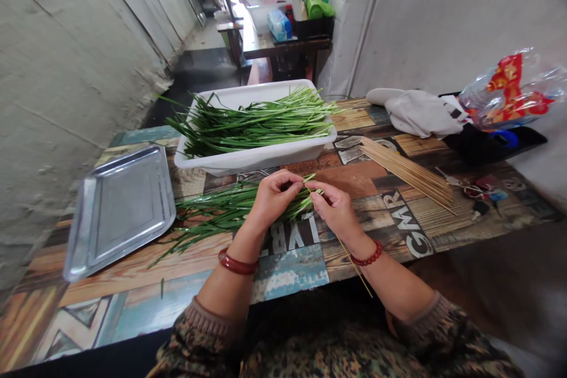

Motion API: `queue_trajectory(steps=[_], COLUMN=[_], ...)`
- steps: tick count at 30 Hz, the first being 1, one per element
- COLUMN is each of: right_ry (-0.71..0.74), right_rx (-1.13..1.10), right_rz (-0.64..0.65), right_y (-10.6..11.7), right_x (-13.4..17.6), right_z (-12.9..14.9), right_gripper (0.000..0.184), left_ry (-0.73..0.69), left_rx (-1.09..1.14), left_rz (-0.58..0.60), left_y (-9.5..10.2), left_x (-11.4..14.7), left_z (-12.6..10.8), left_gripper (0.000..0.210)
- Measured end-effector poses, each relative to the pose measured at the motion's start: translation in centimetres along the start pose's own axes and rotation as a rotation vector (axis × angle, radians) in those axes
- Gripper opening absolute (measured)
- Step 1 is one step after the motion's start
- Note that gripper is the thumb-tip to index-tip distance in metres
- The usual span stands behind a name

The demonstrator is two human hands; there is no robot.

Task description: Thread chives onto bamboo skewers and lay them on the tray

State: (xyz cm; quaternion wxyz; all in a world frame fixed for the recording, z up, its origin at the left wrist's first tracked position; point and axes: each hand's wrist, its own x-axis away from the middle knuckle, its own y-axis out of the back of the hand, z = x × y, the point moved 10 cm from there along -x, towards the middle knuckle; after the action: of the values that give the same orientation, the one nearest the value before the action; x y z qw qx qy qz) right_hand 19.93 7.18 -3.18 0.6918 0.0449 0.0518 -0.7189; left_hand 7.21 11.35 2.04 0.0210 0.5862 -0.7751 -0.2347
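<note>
We are working near the start, we judge: a single bamboo skewer [357, 267] is meeting a few stalks between our fingertips, while a loose bunch of garlic chives [217, 212] is lying on the counter [287, 274] beneath our left hand [277, 198]. Our left grip is pinching stalk ends; our right hand [335, 207] is closing its grip on the skewer. Much seems to be remaining: a larger heap of chives [257, 124] is filling the white plastic tub [252, 160], and slender, straw-coloured spare skewers [407, 177] are fanning out at right. The chives are showing limp, glossy dark leaves and paler, firmer stems; a smooth, rimmed metal tray [128, 212] is sitting at left.
</note>
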Motion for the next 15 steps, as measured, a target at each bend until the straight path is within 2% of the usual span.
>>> queue_trajectory(steps=[6, 15], right_ry=[0.012, 0.041], right_rx=[0.021, 0.083], right_rz=[0.002, -0.041], right_y=[-0.03, 0.33], right_x=[0.06, 0.13], right_z=[0.20, 0.38], right_gripper=[0.026, 0.023], left_ry=[-0.043, 0.013], left_rx=[-0.054, -0.035], left_rz=[0.002, 0.011], left_y=[0.00, -0.43], left_x=[0.01, 0.08], left_z=[-0.67, -0.30], left_gripper=[0.013, 0.015])
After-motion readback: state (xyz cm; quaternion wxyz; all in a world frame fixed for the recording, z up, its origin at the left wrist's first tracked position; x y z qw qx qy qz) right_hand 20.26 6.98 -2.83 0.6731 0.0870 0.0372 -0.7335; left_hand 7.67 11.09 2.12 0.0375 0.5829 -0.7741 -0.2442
